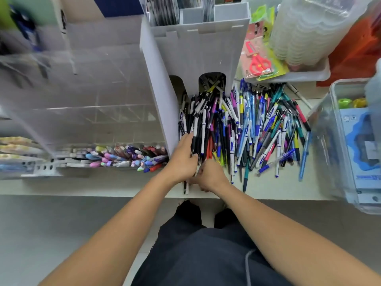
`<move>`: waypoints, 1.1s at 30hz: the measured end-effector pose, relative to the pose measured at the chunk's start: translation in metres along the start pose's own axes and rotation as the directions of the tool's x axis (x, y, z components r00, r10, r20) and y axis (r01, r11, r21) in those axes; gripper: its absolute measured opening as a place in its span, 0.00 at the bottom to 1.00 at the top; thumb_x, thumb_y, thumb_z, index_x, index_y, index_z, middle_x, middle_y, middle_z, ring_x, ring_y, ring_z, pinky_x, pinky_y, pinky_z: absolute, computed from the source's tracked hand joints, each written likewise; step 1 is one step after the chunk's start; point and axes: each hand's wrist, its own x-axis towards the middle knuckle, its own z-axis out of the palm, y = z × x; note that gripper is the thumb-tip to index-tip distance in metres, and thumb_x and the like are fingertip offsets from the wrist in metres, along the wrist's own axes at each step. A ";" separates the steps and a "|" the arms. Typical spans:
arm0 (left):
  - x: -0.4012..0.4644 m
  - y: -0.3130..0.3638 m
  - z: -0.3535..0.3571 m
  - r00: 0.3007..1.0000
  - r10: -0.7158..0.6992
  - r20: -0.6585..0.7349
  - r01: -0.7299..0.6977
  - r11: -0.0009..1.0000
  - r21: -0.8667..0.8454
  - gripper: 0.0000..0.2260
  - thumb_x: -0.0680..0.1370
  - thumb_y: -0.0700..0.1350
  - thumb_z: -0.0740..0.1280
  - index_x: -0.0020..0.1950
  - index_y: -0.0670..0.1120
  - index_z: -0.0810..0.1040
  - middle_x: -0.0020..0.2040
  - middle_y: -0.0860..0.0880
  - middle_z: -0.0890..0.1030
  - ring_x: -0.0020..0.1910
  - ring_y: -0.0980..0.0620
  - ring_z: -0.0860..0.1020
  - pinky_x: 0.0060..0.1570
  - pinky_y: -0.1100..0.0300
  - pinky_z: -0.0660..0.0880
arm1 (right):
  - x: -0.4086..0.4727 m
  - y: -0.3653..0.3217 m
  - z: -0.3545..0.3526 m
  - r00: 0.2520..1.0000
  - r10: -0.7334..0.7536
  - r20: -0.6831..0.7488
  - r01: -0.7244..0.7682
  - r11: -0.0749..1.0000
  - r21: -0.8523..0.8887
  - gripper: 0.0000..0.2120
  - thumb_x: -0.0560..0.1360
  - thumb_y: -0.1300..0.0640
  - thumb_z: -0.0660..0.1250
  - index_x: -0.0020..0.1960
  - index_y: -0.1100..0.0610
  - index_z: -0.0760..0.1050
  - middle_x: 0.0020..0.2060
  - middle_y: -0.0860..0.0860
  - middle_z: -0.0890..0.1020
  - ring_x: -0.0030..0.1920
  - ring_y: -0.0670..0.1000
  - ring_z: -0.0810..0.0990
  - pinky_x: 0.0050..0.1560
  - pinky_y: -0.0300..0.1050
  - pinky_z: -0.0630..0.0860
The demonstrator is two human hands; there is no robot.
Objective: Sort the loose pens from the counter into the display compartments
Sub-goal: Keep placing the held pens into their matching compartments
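Both hands down at the near edge of the tabletop (268, 188), amid the sorting of a large heap of loose pens (257, 129). Left hand (182, 159) laid over a gathered bundle of black-and-white pens (195, 129), fingers curled round their lower ends, the bundle running up toward the arched openings at the foot of the white display stand (198, 52). Right hand (210, 176) just beside it, fingers folded in at the bundle's near ends; impossible to tell whether pinching a pen or only squaring the ends.

Right-hand arched compartment (212, 83) already crowded with dark pens; the left arch mostly hidden by the stand's side wall. Upper slots of the stand partly filled with dark stock, at least one slot bare. Coloured markers (132, 156) ranked in the clear rack toward the left edge.

By the look of it, the job is well short of done: the bulk of the heap, mostly blue, teal, pink and white barrels, sprawls unsorted across the middle toward the clear bin (350, 141) at the right edge. Packaged red scissors (258, 61) at the far right.
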 end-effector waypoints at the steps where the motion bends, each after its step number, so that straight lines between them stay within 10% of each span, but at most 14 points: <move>1: -0.004 0.000 0.000 1.000 0.003 -0.007 -0.003 1.000 -0.024 0.29 0.82 0.34 0.58 0.82 0.46 0.53 0.81 0.50 0.56 0.80 0.51 0.54 0.77 0.59 0.50 | 0.003 -0.001 -0.001 1.000 -0.013 -0.027 0.013 1.000 -0.003 0.20 0.70 0.54 0.79 0.27 0.60 0.74 0.23 0.57 0.79 0.26 0.55 0.82 0.34 0.53 0.84; 6: -0.003 -0.013 0.021 0.985 -0.167 -0.053 0.163 0.985 -0.061 0.19 0.79 0.35 0.58 0.70 0.44 0.66 0.66 0.44 0.72 0.65 0.46 0.73 0.63 0.52 0.72 | 0.012 0.004 -0.017 0.968 -0.032 -0.250 0.037 0.999 0.016 0.19 0.72 0.55 0.75 0.28 0.65 0.77 0.22 0.57 0.78 0.25 0.56 0.81 0.34 0.52 0.83; 11: 0.006 -0.010 0.047 0.935 -0.313 -0.165 0.293 0.947 -0.133 0.29 0.82 0.41 0.63 0.79 0.37 0.54 0.78 0.39 0.62 0.76 0.40 0.64 0.75 0.45 0.63 | 0.013 0.010 -0.031 0.903 -0.050 -0.427 0.081 0.995 0.055 0.21 0.75 0.52 0.75 0.30 0.63 0.77 0.24 0.57 0.78 0.28 0.54 0.79 0.38 0.49 0.80; 17: 0.010 0.005 0.060 0.916 -0.352 -0.190 0.356 0.934 -0.015 0.42 0.78 0.35 0.68 0.82 0.40 0.41 0.82 0.42 0.47 0.80 0.39 0.51 0.77 0.49 0.54 | -0.018 0.025 -0.050 0.917 -0.024 -0.399 0.030 0.999 0.010 0.10 0.74 0.55 0.74 0.37 0.58 0.77 0.28 0.52 0.80 0.30 0.49 0.80 0.39 0.46 0.81; 21: 0.007 -0.005 0.064 0.910 -0.339 -0.240 0.350 0.937 0.002 0.42 0.74 0.30 0.70 0.81 0.40 0.48 0.78 0.39 0.61 0.76 0.39 0.62 0.74 0.49 0.63 | -0.029 0.038 -0.035 0.989 0.084 -0.121 -0.085 0.996 -0.001 0.12 0.71 0.58 0.76 0.32 0.61 0.78 0.23 0.55 0.81 0.26 0.53 0.83 0.38 0.51 0.85; 25: 0.005 -0.016 0.064 0.902 -0.305 -0.306 0.325 0.946 0.016 0.35 0.72 0.32 0.74 0.75 0.40 0.61 0.58 0.42 0.76 0.58 0.42 0.77 0.56 0.49 0.77 | -0.017 0.047 -0.027 0.984 0.046 -0.174 -0.061 0.995 -0.083 0.11 0.70 0.58 0.78 0.32 0.60 0.80 0.26 0.54 0.81 0.30 0.52 0.82 0.42 0.51 0.84; 33: 0.012 -0.009 0.072 0.832 -0.490 -0.260 0.433 0.867 -0.248 0.25 0.72 0.43 0.77 0.62 0.41 0.68 0.58 0.43 0.79 0.56 0.41 0.79 0.57 0.48 0.78 | -0.029 0.067 -0.016 0.955 -0.030 -0.297 0.072 0.989 0.131 0.07 0.71 0.58 0.72 0.35 0.56 0.78 0.26 0.52 0.81 0.31 0.51 0.82 0.40 0.51 0.82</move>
